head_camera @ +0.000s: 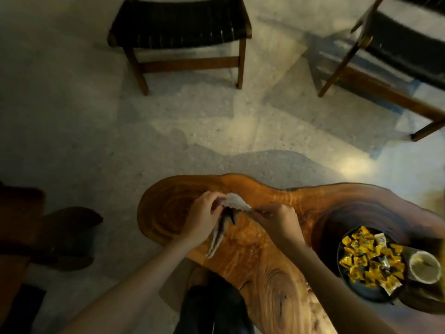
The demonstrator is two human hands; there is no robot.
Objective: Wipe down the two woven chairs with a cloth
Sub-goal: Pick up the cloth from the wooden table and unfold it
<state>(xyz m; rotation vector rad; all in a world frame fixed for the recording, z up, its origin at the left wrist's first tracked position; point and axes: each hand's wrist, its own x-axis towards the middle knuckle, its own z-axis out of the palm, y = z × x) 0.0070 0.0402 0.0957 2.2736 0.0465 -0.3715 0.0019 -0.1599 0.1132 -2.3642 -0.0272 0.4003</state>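
Cloth (232, 204) sits low-center over the table (252, 249), pinched in the curled fingers of our left hand (204, 219) and right hand (277, 221), and the upper-middle chair (178, 22) looks closer than the upper-right chair (407, 47).

Cloth (231, 205): both ends buried in the grips. Left hand (201, 219) covers one end, and the right hand (277, 220) fingertips blur where they pinch. Left chair (178, 22), far ahead of left hand: back cut by top edge. Right chair (399, 44), far ahead-right of right hand: smeared, cut by top and right edges. Wrappers (366, 256) right of right hand: print too small. Cup (425, 266) beyond them: contents unclear. Dark shape (69, 237) left of left hand: unidentifiable.
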